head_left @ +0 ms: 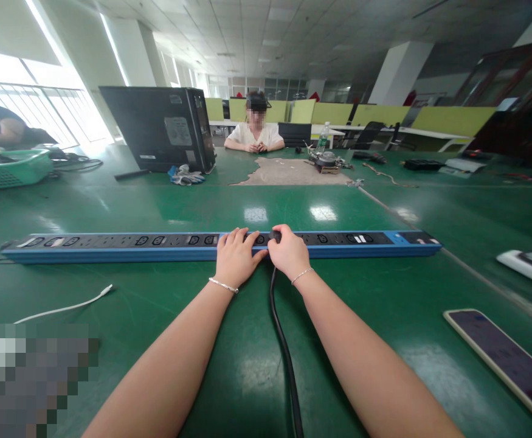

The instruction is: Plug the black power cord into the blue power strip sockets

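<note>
The right hand [290,252] pinches a black plug [275,235] against the upper face of the blue power strip [174,254]; fingers hide whether it is fully seated. The left hand [238,258], fingers spread, rests just beside it. The plug's cable [284,344] runs toward the wearer. Outward, the visible sockets [158,241] bear no plugs; the strip lies crosswise on the green table [147,304].

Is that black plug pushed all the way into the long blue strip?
I cannot tell: the plug is right at the strip, but the right hand hides where they meet.
</note>
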`<action>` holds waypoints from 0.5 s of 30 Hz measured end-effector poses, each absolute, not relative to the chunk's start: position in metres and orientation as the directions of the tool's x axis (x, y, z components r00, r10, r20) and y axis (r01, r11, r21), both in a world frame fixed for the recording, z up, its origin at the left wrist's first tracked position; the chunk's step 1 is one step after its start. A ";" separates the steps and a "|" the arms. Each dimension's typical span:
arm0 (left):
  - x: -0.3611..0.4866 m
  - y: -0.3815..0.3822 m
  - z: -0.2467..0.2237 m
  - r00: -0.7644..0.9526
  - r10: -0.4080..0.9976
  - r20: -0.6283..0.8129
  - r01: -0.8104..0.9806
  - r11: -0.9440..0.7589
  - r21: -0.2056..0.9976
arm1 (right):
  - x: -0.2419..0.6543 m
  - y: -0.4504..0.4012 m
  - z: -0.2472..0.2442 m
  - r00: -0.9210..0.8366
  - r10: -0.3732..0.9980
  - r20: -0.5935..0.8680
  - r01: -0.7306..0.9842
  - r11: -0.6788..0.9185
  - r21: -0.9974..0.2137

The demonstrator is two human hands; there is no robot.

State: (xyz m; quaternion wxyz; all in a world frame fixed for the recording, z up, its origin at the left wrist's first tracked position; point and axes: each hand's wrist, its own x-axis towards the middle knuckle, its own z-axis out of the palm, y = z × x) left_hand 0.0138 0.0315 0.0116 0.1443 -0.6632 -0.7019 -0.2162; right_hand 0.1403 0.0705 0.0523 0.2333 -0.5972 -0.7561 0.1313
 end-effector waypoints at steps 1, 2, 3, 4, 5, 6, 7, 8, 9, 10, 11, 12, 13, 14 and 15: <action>0.014 0.031 0.012 -0.077 0.868 0.490 0.993 0.025 0.113 | 0.140 0.071 0.052 -0.181 0.964 0.196 0.842 0.255 -0.476; 0.014 0.031 0.012 -0.076 0.869 0.489 0.993 0.024 0.113 | 0.140 0.071 0.052 -0.185 0.963 0.196 0.841 0.258 -0.476; 0.014 0.031 0.012 -0.077 0.870 0.488 0.993 0.024 0.113 | 0.140 0.071 0.051 -0.187 0.962 0.197 0.840 0.261 -0.476; 0.014 0.032 0.012 -0.078 0.871 0.486 0.993 0.026 0.113 | 0.140 0.071 0.050 -0.188 0.961 0.201 0.838 0.263 -0.478; 0.014 0.032 0.012 -0.081 0.871 0.485 0.993 0.029 0.113 | 0.140 0.071 0.049 -0.187 0.960 0.209 0.836 0.267 -0.480; 0.014 0.032 0.011 -0.082 0.871 0.485 0.993 0.031 0.113 | 0.140 0.071 0.049 -0.186 0.958 0.217 0.833 0.271 -0.483; 0.014 0.032 0.011 -0.084 0.870 0.486 0.993 0.031 0.114 | 0.140 0.070 0.048 -0.185 0.958 0.221 0.830 0.272 -0.486; 0.014 0.032 0.011 -0.083 0.869 0.489 0.993 0.030 0.116 | 0.140 0.070 0.049 -0.180 0.957 0.226 0.826 0.272 -0.494; 0.014 0.032 0.011 -0.083 0.867 0.491 0.993 0.029 0.118 | 0.140 0.069 0.050 -0.172 0.957 0.233 0.815 0.271 -0.512; 0.014 0.032 0.011 -0.084 0.866 0.493 0.992 0.028 0.120 | 0.139 0.069 0.053 -0.161 0.957 0.243 0.793 0.272 -0.546; 0.014 0.032 0.011 -0.085 0.866 0.493 0.992 0.027 0.122 | 0.139 0.069 0.056 -0.149 0.955 0.256 0.756 0.277 -0.593; 0.014 0.032 0.011 -0.085 0.867 0.491 0.992 0.027 0.124 | 0.139 0.069 0.059 -0.140 0.952 0.272 0.708 0.289 -0.645; 0.014 0.031 0.012 -0.086 0.868 0.490 0.992 0.028 0.124 | 0.139 0.070 0.063 -0.137 0.946 0.293 0.652 0.309 -0.693; 0.014 0.031 0.012 -0.086 0.869 0.488 0.992 0.028 0.124 | 0.140 0.072 0.066 -0.142 0.940 0.312 0.600 0.332 -0.727; 0.014 0.031 0.012 -0.085 0.870 0.486 0.992 0.027 0.124 | 0.142 0.075 0.069 -0.155 0.933 0.324 0.567 0.353 -0.744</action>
